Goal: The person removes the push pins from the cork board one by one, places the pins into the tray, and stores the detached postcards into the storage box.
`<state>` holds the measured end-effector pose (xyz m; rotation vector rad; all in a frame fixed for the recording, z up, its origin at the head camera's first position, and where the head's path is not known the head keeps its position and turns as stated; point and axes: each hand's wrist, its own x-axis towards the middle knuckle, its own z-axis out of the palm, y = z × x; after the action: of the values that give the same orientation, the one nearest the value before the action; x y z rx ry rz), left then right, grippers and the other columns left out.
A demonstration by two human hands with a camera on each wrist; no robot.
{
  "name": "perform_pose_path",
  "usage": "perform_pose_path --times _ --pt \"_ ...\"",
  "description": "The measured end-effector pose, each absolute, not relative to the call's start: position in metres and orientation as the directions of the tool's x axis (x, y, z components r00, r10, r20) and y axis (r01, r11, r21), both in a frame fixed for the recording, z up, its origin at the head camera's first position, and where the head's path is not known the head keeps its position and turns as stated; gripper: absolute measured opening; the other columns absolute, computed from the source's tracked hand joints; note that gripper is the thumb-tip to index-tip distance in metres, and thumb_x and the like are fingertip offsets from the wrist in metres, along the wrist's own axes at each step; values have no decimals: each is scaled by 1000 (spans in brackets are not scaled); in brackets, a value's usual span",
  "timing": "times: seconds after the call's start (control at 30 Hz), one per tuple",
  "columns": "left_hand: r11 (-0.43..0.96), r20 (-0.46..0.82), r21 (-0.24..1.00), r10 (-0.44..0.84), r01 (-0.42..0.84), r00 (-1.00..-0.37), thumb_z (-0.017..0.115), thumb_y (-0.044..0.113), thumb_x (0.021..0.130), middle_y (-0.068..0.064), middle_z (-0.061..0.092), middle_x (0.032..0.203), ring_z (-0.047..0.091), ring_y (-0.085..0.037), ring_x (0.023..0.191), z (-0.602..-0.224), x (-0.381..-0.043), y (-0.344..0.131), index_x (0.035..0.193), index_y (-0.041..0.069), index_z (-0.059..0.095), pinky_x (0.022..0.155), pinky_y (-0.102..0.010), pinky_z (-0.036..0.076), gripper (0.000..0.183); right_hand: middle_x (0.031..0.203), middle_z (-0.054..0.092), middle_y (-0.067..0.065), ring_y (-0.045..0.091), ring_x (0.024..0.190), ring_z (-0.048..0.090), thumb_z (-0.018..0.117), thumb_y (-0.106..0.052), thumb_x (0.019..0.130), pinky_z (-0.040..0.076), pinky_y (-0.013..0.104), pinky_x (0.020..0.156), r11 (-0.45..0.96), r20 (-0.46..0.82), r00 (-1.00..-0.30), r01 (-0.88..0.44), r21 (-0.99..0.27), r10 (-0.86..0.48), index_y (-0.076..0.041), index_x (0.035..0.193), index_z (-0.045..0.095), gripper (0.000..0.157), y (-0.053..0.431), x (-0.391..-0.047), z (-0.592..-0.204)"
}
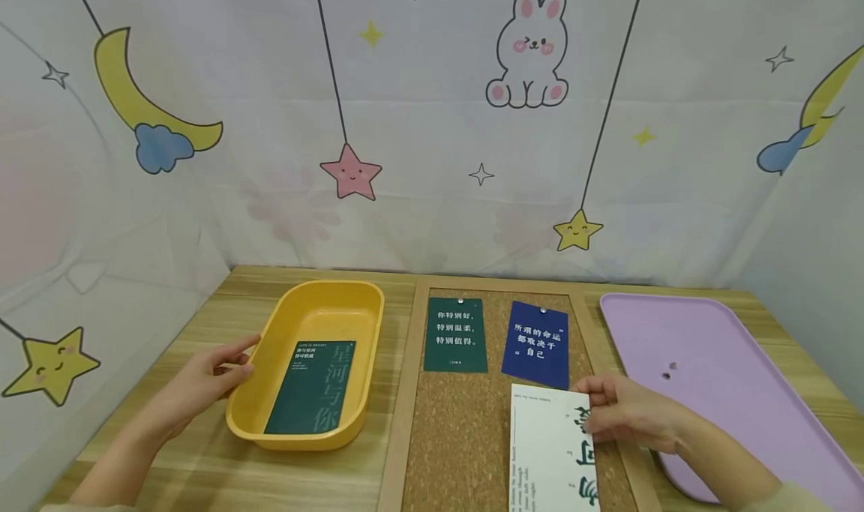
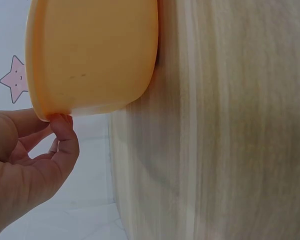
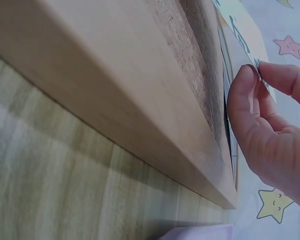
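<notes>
My left hand (image 1: 205, 377) pinches the left rim of a yellow plastic tray (image 1: 305, 442) between thumb and fingers; the left wrist view shows the pinch at the rim. Inside the tray lies a dark green printed card (image 1: 307, 388). With my right hand (image 1: 631, 414) I pinch the right edge of a white card (image 1: 543, 452) with green brush lettering, held over the cork board (image 1: 452, 437). Toward the board's far end a green card (image 1: 455, 339) and a blue card (image 1: 536, 343) are each fixed with a pin at the top; the white card's upper edge comes close below the blue one.
To the right stands a light purple tray (image 1: 702, 332) with a couple of small metallic pins (image 1: 668, 373) on it. The board has a raised wooden frame (image 1: 403, 429). A patterned white curtain (image 1: 432, 220) hangs behind the wooden table (image 1: 182, 459).
</notes>
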<state>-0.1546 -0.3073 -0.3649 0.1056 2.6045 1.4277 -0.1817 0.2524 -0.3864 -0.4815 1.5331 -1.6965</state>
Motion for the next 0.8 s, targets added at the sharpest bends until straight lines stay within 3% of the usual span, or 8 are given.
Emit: perform_pose_path --times 0.8 --pt "545 -120 838 141 -24 -983 49 9 97 -20 45 105 51 -12 74 -365 -155 -307 142 -9 26 62 -24 50 53 107 64 9 23 93 64 54 4 86 52 37 81 33 -234 -618 318 -947 -751 -1 115 48 30 244 -173 -385"
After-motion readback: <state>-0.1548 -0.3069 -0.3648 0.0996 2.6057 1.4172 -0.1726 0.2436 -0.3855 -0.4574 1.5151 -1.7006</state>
